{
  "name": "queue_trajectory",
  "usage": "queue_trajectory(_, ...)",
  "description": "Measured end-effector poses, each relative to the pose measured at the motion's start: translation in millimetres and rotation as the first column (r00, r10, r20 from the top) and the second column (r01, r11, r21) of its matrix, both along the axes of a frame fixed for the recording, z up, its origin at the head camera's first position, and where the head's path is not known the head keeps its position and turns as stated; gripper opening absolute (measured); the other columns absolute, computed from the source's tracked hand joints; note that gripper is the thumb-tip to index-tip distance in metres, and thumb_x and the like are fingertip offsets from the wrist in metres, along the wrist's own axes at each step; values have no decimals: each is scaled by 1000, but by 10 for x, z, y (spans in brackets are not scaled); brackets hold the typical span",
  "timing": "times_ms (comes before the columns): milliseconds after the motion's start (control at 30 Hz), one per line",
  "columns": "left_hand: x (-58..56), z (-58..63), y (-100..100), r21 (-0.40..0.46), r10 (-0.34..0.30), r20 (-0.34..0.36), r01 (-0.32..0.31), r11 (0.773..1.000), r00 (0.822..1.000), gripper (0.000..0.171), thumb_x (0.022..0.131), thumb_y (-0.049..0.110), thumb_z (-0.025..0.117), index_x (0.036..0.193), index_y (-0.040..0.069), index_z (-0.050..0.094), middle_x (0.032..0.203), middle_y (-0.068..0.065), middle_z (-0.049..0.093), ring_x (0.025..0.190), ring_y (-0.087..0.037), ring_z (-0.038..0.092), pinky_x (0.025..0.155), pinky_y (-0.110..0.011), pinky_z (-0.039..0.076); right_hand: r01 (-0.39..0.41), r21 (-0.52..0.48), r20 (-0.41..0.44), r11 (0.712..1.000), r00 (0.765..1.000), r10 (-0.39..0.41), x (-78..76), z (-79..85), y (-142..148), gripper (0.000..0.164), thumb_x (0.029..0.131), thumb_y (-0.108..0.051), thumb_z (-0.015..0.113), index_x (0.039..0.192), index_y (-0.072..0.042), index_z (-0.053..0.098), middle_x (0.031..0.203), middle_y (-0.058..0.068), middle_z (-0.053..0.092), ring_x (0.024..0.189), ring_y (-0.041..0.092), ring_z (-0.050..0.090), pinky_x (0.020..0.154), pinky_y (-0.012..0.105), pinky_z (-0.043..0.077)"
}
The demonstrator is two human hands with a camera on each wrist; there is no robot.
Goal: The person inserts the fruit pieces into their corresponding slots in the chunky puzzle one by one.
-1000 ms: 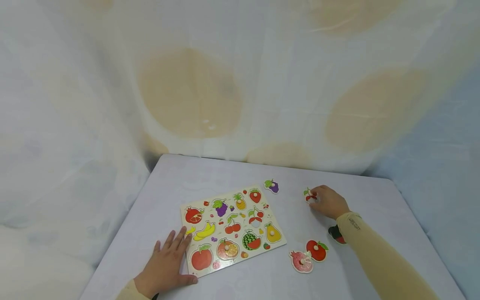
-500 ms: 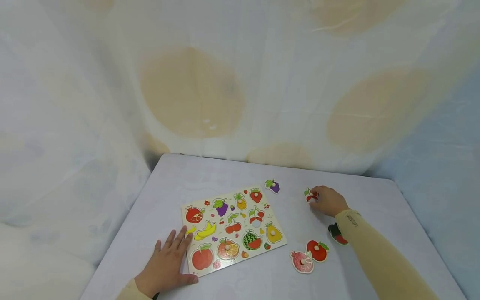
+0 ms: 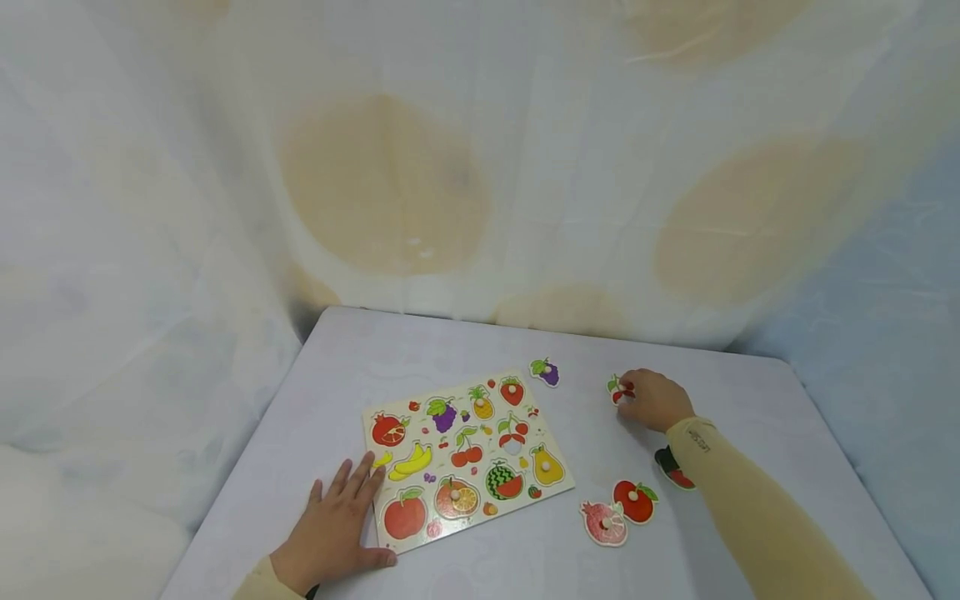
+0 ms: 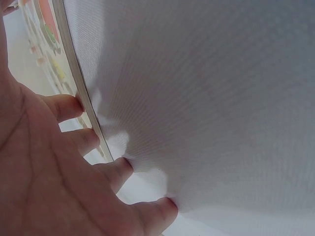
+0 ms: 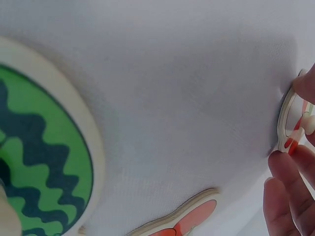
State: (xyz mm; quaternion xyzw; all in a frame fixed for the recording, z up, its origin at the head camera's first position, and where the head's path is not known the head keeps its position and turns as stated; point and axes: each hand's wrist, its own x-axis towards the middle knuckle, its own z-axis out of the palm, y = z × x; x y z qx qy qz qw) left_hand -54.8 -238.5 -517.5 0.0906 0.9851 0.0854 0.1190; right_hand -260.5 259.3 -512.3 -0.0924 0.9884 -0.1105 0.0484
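Observation:
A white fruit puzzle board lies at a slant on the table. My left hand rests on its left edge with fingers spread; in the left wrist view, fingertips touch the board's rim and others press the cloth. Farther right, my right hand pinches a cherry puzzle piece by its edges, close to the table. The right wrist view shows this cherry piece between thumb and fingers, its small knob partly hidden. A grape piece lies between the board and the right hand.
A pomegranate piece and a red apple piece lie touching or nearly so, right of the board. Under the right forearm, a watermelon piece is partly covered. Patterned cloth hangs behind the table.
My right hand and the cherry piece have shifted very slightly left over the last half second. The left hand and the board stay where they were.

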Motion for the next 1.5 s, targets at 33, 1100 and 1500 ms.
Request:
queue_trajectory(33,0,-5,-3,1,-1,1,1,1000,1000,120,58,72,81,152,8,41,161,-16,26,143,-47,23,101,-80,17,3,0,3,1000,1000,-3,5,1,2,46,79,-24,77,120,-3,68,108,14,69,94,31,64,85,55,53)
queue_trajectory(1100,-9,-54,-11,-14,-15,-15,15,1000,1000,121,57,73,80,152,9,41,161,-15,26,144,-46,22,101,-80,17,-148,-83,-46,986,988,144,325,251,-451,44,78,-24,83,119,-13,68,117,5,65,97,23,63,88,49,54)
queue_trajectory(1500,-3,-53,-13,-17,-13,-8,13,1000,1000,121,58,73,80,152,9,41,161,-15,26,144,-47,22,101,-80,16,-223,-99,10,970,974,225,503,291,-1001,39,77,-25,84,112,-18,70,113,-5,64,93,15,61,83,36,55)
